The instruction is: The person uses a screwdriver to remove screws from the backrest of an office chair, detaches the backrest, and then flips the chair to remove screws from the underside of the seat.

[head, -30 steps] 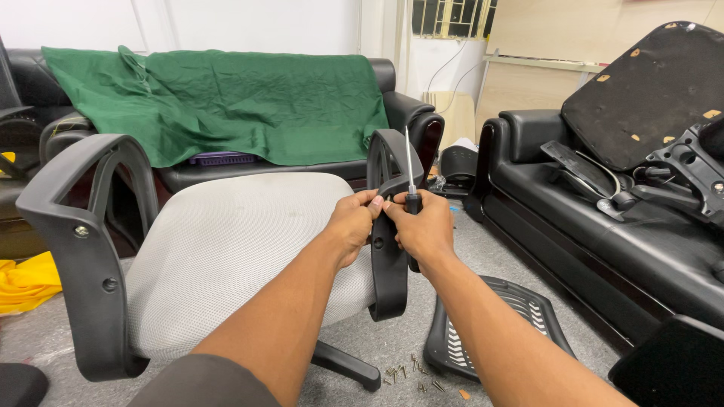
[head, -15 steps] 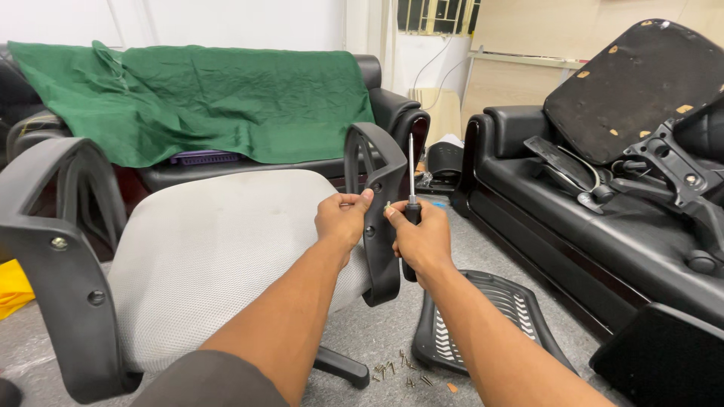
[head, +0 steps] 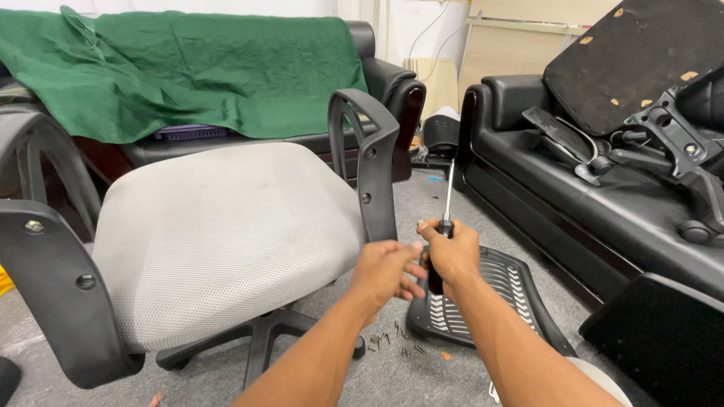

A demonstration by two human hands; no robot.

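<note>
1. Head camera, looking down: the right hand (head: 452, 252) is closed in a fist around the black handle of a screwdriver (head: 445, 226), fingers wrapped tight and thumb up near the top of the grip.
2. Screwdriver's long axis runs close to vertical, its thin metal shaft pointing toward 12 o'clock with a slight lean to 1 o'clock; the tip ends in front of the black sofa's lower edge, touching nothing.
3. Left hand (head: 385, 271) sits just at 9 o'clock of the right hand, fingers loosely spread and partly curled, holding nothing; its fingertips reach toward the right fist, and whether they touch it cannot be told.
4. Black plastic armrest (head: 369, 162) of the office chair stands upright at 11 o'clock of the hands, apart from both.
5. Grey mesh seat (head: 219, 226) of the chair spreads out at 9 to 10 o'clock.
6. Loose screws (head: 392, 343) lie scattered on the grey carpet at 6 o'clock of the hands, beside a black slotted plastic panel (head: 490, 301) lying flat under the right forearm.
7. Green cloth (head: 188, 68) drapes a black sofa at 11 o'clock; a dismantled chair base (head: 641, 83) rests on a second black sofa (head: 588, 218) at 2 o'clock.
</note>
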